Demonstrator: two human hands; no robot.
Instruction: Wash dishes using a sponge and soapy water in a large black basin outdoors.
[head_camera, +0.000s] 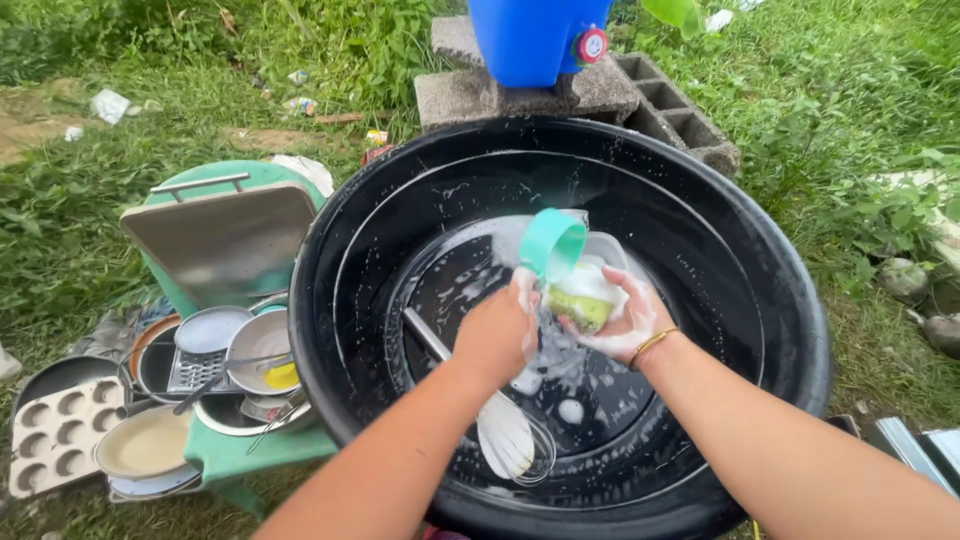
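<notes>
Grass and weeds surround a big black plastic basin (790, 300) that stands on the ground outdoors, with grey concrete blocks (640, 95) and a blue water container (530, 35) behind it.

Over the middle of the basin, the left hand (497, 335) is closed around a teal cup (552, 243), which is tilted with its mouth toward the camera. The right hand (625, 318) is half closed around a yellow-green sponge (580, 305) full of white foam and presses it against the cup's lower side. A gold bracelet (652, 342) sits on the right wrist. Both hands are covered with soap.

I think the main risk is the grip: soap makes the cup slippery, and if the left hand relaxes while the sponge pushes, the cup can slide out and fall into the basin. It probably would not break, but it can splash dirty water out.

Just behind the cup a clear plastic container (607, 250) lies in the shallow foamy water. Below the hands lies a metal whisk (505, 435), its handle pointing up to the left; a falling cup can hit it.

To the left, a green table (250, 455) carries a steel tray (225, 240), bowls, a grater (195, 370) and a muffin pan (55, 435). These are stacked loosely near the edge, so a careless elbow can knock them onto the grass.
</notes>
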